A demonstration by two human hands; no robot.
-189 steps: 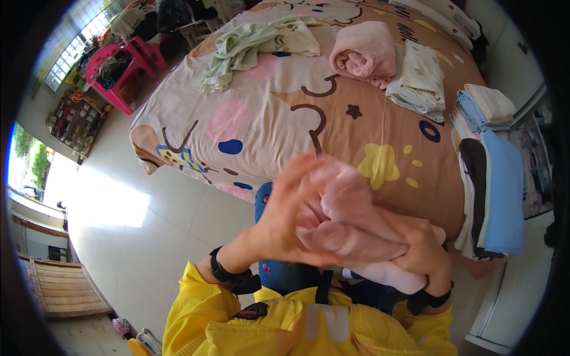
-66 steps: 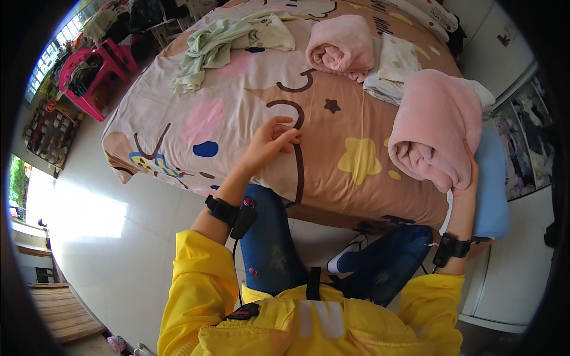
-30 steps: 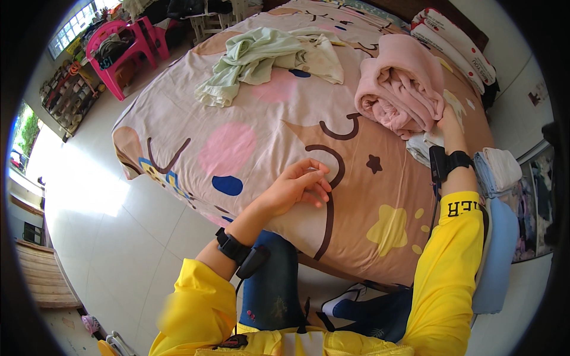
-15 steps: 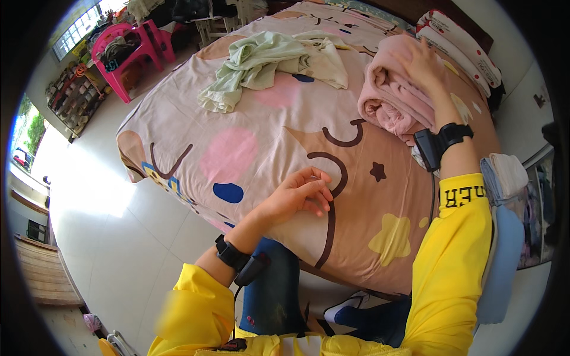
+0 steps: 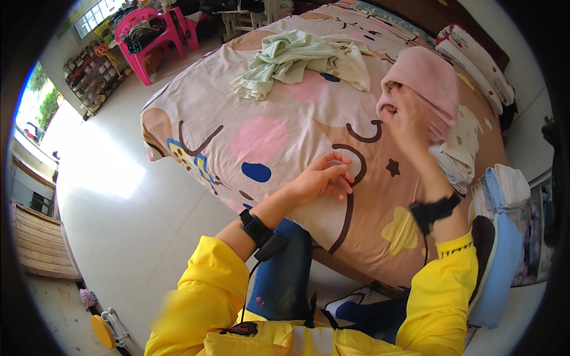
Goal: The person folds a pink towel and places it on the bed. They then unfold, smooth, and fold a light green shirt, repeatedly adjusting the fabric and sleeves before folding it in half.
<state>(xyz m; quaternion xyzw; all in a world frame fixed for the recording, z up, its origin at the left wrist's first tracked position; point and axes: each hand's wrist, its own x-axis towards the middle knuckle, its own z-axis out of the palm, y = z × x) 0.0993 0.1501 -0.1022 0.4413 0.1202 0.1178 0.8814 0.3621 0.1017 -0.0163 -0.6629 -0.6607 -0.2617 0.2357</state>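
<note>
A thick pink folded fleece cloth (image 5: 424, 74) is on the right side of the bed, its folds bunched toward me. My right hand (image 5: 408, 118) grips its near left edge, with the fingers tucked into the fold and partly hidden. Over the middle of the patterned bedsheet (image 5: 309, 136) is my left hand (image 5: 328, 177), holding nothing, its fingers loosely bent and apart. Beyond it, a crumpled pale green and cream garment (image 5: 297, 56) lies on the sheet. Close to my right forearm rests a folded white patterned cloth (image 5: 460, 151).
Folded blue and white clothes (image 5: 502, 190) are stacked at the right edge, above a light blue cloth (image 5: 500, 267) hanging down. A white package (image 5: 475, 62) lies by the headboard. Pink chairs (image 5: 142, 44) and a shoe rack (image 5: 92, 80) stand far left on the tiled floor (image 5: 160, 237).
My right hand has moved from the top of the pink cloth to its near left edge and grips it. The white patterned cloth shows more now. My left hand stays loosely open.
</note>
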